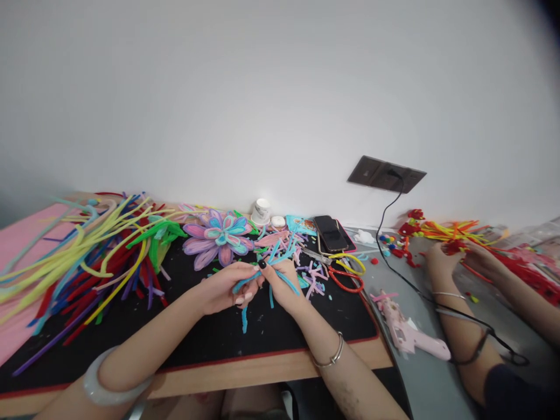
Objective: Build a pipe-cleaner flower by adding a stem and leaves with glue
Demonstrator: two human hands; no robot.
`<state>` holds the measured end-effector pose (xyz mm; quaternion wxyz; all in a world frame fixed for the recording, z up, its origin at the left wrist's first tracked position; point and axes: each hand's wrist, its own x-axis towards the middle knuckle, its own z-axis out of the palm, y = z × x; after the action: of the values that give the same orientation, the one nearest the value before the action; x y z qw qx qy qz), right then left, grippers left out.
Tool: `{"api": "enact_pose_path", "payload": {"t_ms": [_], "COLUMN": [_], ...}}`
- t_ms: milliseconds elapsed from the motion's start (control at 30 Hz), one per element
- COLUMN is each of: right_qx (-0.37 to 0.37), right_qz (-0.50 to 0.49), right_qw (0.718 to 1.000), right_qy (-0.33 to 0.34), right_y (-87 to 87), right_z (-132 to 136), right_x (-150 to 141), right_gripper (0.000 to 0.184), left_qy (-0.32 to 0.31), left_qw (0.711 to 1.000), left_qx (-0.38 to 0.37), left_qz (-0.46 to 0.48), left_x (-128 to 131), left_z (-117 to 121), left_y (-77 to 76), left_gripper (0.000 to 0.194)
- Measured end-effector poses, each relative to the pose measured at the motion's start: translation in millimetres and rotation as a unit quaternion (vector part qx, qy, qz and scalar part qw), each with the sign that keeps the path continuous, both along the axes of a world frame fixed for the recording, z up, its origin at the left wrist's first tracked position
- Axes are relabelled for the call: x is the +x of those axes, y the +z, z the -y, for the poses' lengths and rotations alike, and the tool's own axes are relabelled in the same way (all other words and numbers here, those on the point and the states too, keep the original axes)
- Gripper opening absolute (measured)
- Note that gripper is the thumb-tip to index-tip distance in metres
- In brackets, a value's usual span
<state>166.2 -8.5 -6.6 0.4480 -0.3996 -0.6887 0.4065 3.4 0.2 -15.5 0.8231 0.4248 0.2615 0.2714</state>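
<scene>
The left hand [228,287] and the right hand [283,287] met above the black mat [201,339] on the tabletop [245,370], both pinching blue fuzzy stems [285,251], some ends sticking up and others hanging down. A pastel petalled flower [223,234] lay just beyond them, with scissors [318,257] to the right.

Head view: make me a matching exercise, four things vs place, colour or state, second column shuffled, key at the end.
1. Blue strips
2. Glue gun
3. Cup
4. Fuzzy flower

A. White
B. Pink, purple and blue petals
C. Held in the left hand and right hand
D. Pale pink, lying on the grey surface

Pairs: 1-C, 2-D, 3-A, 4-B
</scene>
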Motion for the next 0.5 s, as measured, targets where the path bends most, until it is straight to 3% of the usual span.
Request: {"api": "enact_pose_path", "payload": {"t_ms": [133, 267, 333, 400, 467, 500], "right_qx": [0.012, -0.069, -0.143, -0.231, -0.3, -0.323], "right_qz": [-0.005, -0.101, -0.179, -0.237, -0.251, -0.245], "right_qw": [1.0, 0.991, 0.972, 0.943, 0.92, 0.914], "right_qy": [-0.012, -0.055, -0.061, -0.044, -0.015, -0.001], "right_y": [-1.9, -11.5, -15.8, -17.9, -17.9, -17.6], "right_z": [-1, -6, -8, -10, -12, -13], "right_x": [0, -5, -8, -10, -9, -8], "right_gripper": [0.047, 0.044, 0.044, 0.044, 0.044, 0.044], "left_qy": [0.018, 0.104, 0.129, 0.15, 0.171, 0.176], "left_qw": [1.0, 0.975, 0.929, 0.855, 0.787, 0.767], "left_qx": [0.008, 0.167, 0.292, 0.42, 0.509, 0.534], "left_qz": [0.004, -0.1, -0.189, -0.264, -0.302, -0.309], "left_x": [3, 10, 9, 6, 3, 1], "left_z": [2, 3, 2, 1, 0, -1], "left_y": [-1.6, 3.9, 5.6, 4.2, 0.4, -1.7], "left_gripper": [0.03, 0.032, 0.034, 0.033, 0.029, 0.026]}}
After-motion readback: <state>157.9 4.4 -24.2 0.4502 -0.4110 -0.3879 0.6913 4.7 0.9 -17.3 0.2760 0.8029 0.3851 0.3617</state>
